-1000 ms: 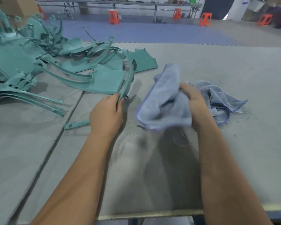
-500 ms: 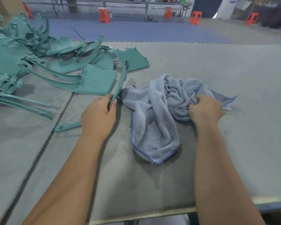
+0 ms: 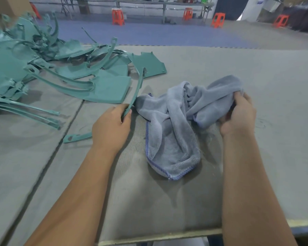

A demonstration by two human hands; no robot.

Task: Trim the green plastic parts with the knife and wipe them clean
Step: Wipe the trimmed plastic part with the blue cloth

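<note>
Both hands are busy: my left hand (image 3: 112, 126) pinches a curved green strip (image 3: 138, 89) standing beside the green parts pile (image 3: 43, 71), while my right hand (image 3: 238, 116) bunches the blue-grey cloth (image 3: 174, 132) on the grey mat (image 3: 256, 71).

1. The grey padded worktable (image 3: 256, 157) fills the view, with the heap of green plastic parts (image 3: 34, 68) on it at ten o'clock.
2. The curved green plastic strip (image 3: 138, 89) runs from the heap's near edge toward the centre, its lower end in the left hand (image 3: 110, 128).
3. The crumpled blue-grey towel (image 3: 172, 125) lies just right of that strip, at the centre.
4. The right hand (image 3: 238, 116) holds the towel's edge at three o'clock.
5. A short green plastic offcut (image 3: 76, 137) lies at nine o'clock, just left of the left hand.
6. Orange plastic stools (image 3: 118, 16) stand beyond the table at twelve o'clock.
</note>
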